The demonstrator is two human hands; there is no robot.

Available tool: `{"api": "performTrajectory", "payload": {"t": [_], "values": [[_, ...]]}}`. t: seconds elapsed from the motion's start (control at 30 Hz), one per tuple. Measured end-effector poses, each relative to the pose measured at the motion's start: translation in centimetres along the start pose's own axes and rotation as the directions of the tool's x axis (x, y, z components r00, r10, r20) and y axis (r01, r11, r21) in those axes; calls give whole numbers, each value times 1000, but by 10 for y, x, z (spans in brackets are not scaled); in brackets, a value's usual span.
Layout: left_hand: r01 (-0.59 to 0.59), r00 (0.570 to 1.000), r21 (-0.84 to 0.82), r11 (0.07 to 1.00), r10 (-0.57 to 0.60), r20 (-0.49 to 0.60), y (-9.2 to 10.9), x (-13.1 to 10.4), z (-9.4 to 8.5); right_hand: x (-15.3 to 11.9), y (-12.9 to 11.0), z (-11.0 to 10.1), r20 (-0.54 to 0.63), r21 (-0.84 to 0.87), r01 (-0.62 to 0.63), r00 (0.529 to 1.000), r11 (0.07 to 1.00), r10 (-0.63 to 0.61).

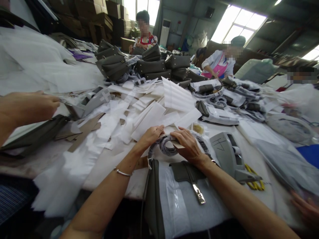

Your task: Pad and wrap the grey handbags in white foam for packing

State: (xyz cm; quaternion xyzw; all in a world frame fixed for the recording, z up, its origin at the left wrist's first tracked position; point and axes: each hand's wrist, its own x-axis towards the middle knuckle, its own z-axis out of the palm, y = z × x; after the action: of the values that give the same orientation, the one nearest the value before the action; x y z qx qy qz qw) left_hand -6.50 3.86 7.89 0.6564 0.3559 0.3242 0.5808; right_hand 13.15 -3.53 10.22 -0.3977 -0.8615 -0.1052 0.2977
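A dark olive handbag with a metal clasp leans at the table's front edge, its front covered in white protective sheet. Above its flap lies a coiled strap wrapped in clear plastic. My left hand closes its fingers on the wrapped strap at the upper left of the coil. On the other side, my right hand has its fingers bent over the strap, and a small tan piece shows beneath them. Its fingertips are partly hidden.
A grey tape dispenser and yellow-handled scissors lie at right. White foam sheets cover the middle; stacked bags stand behind. Another person's hand reaches in at left. Two co-workers are across the table.
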Motion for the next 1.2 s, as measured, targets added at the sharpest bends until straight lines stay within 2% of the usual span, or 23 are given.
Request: {"api": "performTrajectory", "payload": {"t": [0.13,0.23,0.43,0.53,0.6,0.67,0.73,0.8,0.83,0.9,0.97,1.0,1.07,1.2], "values": [[76,985,-68,995,-64,157,-4,4,-1,7,-9,-12,27,39,35,999,999,-36],[99,976,-130,987,-71,204,-4,8,1,9,-15,-15,4,20,42,999,999,-42],[142,979,-244,959,-99,180,-8,7,8,11,-20,-12,88,11,-3,996,1000,2],[138,985,-252,958,-106,137,-12,7,10,11,-18,-14,152,30,9,988,1000,-14],[128,987,-232,964,-102,120,-13,7,9,10,-16,-14,155,69,7,988,998,-18],[118,989,-193,974,-97,113,-11,6,8,9,-14,-14,134,137,-35,991,990,16],[105,990,-150,983,-90,108,-7,3,8,10,-13,-13,122,230,-144,985,962,118],[73,993,-101,992,-62,102,-1,-1,9,12,-12,-13,157,353,-337,941,873,300],[41,995,-70,997,-35,97,3,-3,10,13,-11,-13,205,426,-453,892,783,404],[-45,996,-7,999,46,80,8,-7,13,15,-10,-12,356,565,-653,744,504,566],[-113,993,45,993,111,49,12,-10,16,17,-9,-11,500,642,-738,608,207,617],[-127,992,60,990,126,28,14,-11,17,18,-9,-10,543,658,-746,564,101,622],[-127,992,85,988,127,1,16,-12,17,18,-8,-8,578,676,-737,521,-10,629],[-121,990,87,989,114,80,21,-15,13,16,-8,-5,593,667,-742,477,-64,649]]}}
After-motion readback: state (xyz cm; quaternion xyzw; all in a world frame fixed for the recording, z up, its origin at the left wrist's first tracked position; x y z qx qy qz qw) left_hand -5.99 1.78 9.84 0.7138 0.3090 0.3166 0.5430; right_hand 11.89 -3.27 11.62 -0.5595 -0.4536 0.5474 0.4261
